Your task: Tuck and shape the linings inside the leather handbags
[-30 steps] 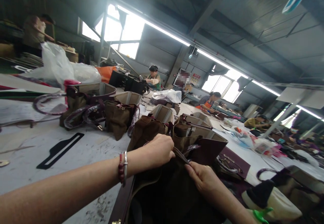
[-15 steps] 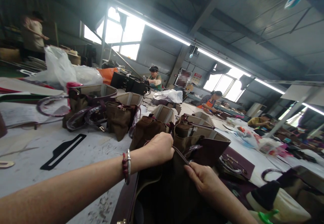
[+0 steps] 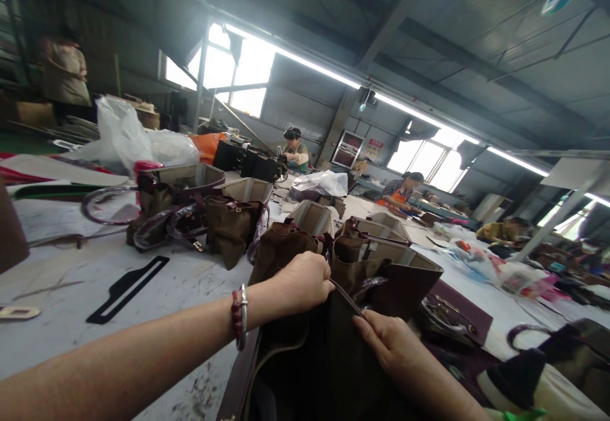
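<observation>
A dark brown handbag (image 3: pixel 324 364) stands open right in front of me on the white worktable (image 3: pixel 181 281). My left hand (image 3: pixel 305 281), with a red bead bracelet and a silver bangle on the wrist, is closed in a fist over the bag's top edge. My right hand (image 3: pixel 386 341) pinches the same edge a little to the right, fingers pressed together on the dark lining. Between both hands the rim runs as a thin taut strip.
Several brown and maroon handbags (image 3: pixel 229 221) stand in a row behind mine. A black flat template (image 3: pixel 126 287) lies on the table to the left. Plastic bags (image 3: pixel 128 135) sit at the far left. Other people (image 3: pixel 295 148) work at tables beyond; one stands at far left.
Both hands keep their hold on the bag's edge. The view has drifted slightly, so the hands and bags sit a bit lower and to the right.
</observation>
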Motion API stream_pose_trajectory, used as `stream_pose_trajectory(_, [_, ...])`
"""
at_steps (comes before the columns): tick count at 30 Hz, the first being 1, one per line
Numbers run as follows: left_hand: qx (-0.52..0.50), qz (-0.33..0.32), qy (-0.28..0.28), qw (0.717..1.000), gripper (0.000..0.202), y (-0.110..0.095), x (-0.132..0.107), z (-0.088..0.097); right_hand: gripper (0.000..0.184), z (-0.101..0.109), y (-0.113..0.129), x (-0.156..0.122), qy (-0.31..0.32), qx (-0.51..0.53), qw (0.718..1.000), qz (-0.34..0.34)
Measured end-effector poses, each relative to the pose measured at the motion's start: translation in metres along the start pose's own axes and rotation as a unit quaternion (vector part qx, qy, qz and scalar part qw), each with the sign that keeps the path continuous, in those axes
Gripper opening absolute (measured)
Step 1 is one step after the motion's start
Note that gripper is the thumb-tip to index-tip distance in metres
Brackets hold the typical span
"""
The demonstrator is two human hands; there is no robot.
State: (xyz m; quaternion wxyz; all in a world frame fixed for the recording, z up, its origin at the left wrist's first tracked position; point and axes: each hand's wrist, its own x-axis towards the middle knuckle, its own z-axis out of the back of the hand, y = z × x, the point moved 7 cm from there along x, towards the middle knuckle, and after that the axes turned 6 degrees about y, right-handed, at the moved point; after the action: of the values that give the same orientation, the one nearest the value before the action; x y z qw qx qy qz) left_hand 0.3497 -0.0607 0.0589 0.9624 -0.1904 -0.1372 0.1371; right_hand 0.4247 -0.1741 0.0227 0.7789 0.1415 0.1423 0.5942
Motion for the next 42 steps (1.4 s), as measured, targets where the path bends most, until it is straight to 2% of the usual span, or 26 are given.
stream_pose_trajectory(11, [0.063,0.024,0.016,0.998,0.028,-0.008,0.003,-0.002,0.032,0.003,0.003,-0.001,0.004,0.002,1.000,-0.009])
stream_pose_trajectory(15, [0.053,0.026,0.014,0.998,0.025,-0.013,0.007,-0.005,0.020,0.008,0.006,-0.004,-0.010,0.060,0.998,0.018])
stream_pose_trajectory(18, [0.050,0.025,0.021,0.998,0.024,-0.017,0.011,-0.008,0.018,0.011,0.005,-0.002,-0.026,0.040,0.999,0.010])
stream_pose_trajectory(20, [0.051,0.023,0.023,0.998,0.024,-0.019,0.014,-0.009,0.016,0.012,0.004,0.002,-0.025,0.011,1.000,-0.001])
stream_pose_trajectory(24, [0.057,0.027,0.020,0.998,0.024,-0.016,0.015,-0.011,0.026,0.014,0.005,0.018,-0.036,-0.045,0.998,-0.008])
stream_pose_trajectory(31, [0.065,0.030,0.029,0.997,0.024,-0.005,0.016,-0.011,0.026,0.013,0.014,0.045,-0.022,-0.073,0.997,0.023])
stream_pose_trajectory(33, [0.066,0.021,0.035,0.997,0.025,-0.003,0.014,-0.011,0.026,0.014,0.016,0.048,-0.021,-0.072,0.997,0.028])
stream_pose_trajectory(35, [0.081,-0.023,0.035,0.996,0.025,-0.006,0.009,-0.010,0.025,0.015,0.016,0.048,-0.026,-0.077,0.996,0.028])
stream_pose_trajectory(38, [0.125,-0.080,-0.003,0.989,0.023,-0.012,-0.002,-0.003,0.024,0.015,0.014,0.046,-0.036,-0.077,0.996,0.025])
stream_pose_trajectory(40, [0.135,-0.079,-0.021,0.988,0.023,-0.011,-0.006,0.001,0.024,0.015,0.013,0.044,-0.040,-0.069,0.997,0.025])
stream_pose_trajectory(42, [0.118,-0.052,-0.011,0.992,0.024,-0.006,-0.005,0.000,0.024,0.015,0.013,0.042,-0.040,-0.060,0.997,0.027])
